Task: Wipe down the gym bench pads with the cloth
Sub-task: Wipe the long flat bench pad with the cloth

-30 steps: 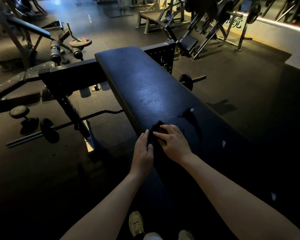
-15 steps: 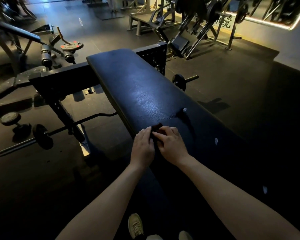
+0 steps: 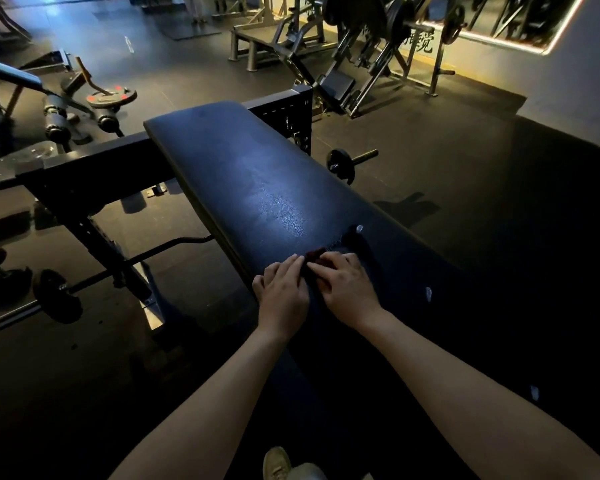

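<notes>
Overall, a dark rubber floor [image 3: 465, 174] fills the view of a dimly lit gym. A plate-loaded machine [image 3: 378, 53] stands at the back, near the right wall. The bench pad [image 3: 257, 174], long, black and textured, runs from the lower right toward the upper left, with a patch of reflected light near its middle. A black steel frame [image 3: 94, 171] crosses beneath the far end of the pad and extends to the left. A curl bar [image 3: 84, 285] with plates lies on the floor to the left of the pad, partly under the frame. A short loaded bar [image 3: 347, 164] lies on the floor just beside the right edge of the pad.

Both forearms reach in from the bottom edge. The left hand [image 3: 283, 292] rests palm down at the left edge of the pad, fingers straight and close together, fingertips at the cloth. The right hand [image 3: 349, 289] lies palm down just beside it, fingers extended and slightly spread, pressing on the cloth. One light shoe [image 3: 276, 464] shows at the bottom edge. The cloth [image 3: 314, 254], dark red, lies on the pad under the fingertips of both hands; only a small part shows between them.
</notes>
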Tool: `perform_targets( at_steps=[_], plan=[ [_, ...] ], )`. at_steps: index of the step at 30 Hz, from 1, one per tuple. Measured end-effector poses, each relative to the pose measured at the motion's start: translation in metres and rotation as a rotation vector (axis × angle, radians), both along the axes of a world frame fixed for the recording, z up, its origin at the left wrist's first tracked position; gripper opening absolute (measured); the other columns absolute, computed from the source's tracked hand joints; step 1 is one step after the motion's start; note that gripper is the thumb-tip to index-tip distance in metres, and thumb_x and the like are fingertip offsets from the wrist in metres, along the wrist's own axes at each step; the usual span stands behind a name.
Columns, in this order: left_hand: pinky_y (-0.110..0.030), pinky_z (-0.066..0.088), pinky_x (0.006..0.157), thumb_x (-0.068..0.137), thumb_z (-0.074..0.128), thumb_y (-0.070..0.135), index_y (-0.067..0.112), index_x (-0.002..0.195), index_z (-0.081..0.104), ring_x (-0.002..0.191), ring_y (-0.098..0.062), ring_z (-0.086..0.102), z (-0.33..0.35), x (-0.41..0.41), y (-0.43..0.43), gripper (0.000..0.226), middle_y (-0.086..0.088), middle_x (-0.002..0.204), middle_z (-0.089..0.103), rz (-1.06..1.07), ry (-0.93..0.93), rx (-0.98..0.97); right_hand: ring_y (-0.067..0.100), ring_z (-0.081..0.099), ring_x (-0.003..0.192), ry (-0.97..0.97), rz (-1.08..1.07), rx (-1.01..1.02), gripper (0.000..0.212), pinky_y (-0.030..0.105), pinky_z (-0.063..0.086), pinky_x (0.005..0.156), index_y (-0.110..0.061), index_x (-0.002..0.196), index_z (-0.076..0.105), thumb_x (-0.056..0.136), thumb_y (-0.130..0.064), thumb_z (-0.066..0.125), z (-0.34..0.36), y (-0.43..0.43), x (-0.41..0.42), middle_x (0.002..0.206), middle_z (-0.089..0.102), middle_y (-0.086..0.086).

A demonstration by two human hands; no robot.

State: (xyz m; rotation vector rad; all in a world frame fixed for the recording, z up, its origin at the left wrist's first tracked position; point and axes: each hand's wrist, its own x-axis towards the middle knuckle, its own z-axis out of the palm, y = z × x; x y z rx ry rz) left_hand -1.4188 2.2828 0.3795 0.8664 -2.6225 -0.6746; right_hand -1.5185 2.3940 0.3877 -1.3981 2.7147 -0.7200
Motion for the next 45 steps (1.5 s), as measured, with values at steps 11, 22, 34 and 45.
perform_targets(
  at_steps=[11, 22, 34, 45],
  plan=[
    [-0.033, 0.022, 0.112, 0.101, 0.049, 0.019, 0.021, 0.146, 0.051, 0.137, -0.02, 0.037, 0.014, -0.031, -0.025, 0.044, 0.003, 0.152, 0.049, 0.01, 0.067, 0.184, 0.032, 0.052, 0.103, -0.015, -0.097, -0.053, 0.041, 0.043, 0.049, 0.091, -0.025, 0.122, 0.071, 0.09, -0.035, 0.047, 0.001, -0.026, -0.014, 0.124, 0.063, 0.0],
    [-0.038, 0.016, 0.115, 0.104, 0.042, 0.03, 0.029, 0.148, 0.047, 0.138, -0.013, 0.031, 0.003, -0.06, -0.029, 0.045, 0.013, 0.155, 0.043, -0.108, -0.02, 0.034, 0.03, 0.05, 0.106, 0.012, -0.28, -0.048, 0.033, 0.045, 0.048, 0.091, -0.027, 0.122, 0.069, 0.095, -0.025, 0.049, 0.004, -0.025, -0.045, 0.123, 0.061, -0.001],
    [-0.038, 0.02, 0.11, 0.106, 0.038, 0.033, 0.03, 0.146, 0.048, 0.132, -0.013, 0.035, 0.0, -0.106, -0.028, 0.042, 0.017, 0.148, 0.049, -0.132, 0.016, 0.018, 0.025, 0.04, 0.121, 0.021, -0.443, 0.075, 0.036, 0.039, 0.039, 0.101, -0.029, 0.136, 0.057, 0.102, -0.03, 0.045, 0.001, -0.021, -0.104, 0.14, 0.049, -0.003],
    [-0.038, 0.023, 0.109, 0.105, 0.042, 0.032, 0.031, 0.141, 0.053, 0.128, -0.011, 0.04, -0.002, -0.105, -0.029, 0.038, 0.017, 0.141, 0.056, -0.127, 0.073, 0.034, 0.027, 0.052, 0.107, 0.075, -0.226, -0.122, 0.033, 0.044, 0.048, 0.091, -0.027, 0.12, 0.071, 0.092, -0.024, 0.053, -0.003, -0.01, -0.091, 0.12, 0.065, -0.004]
  ],
)
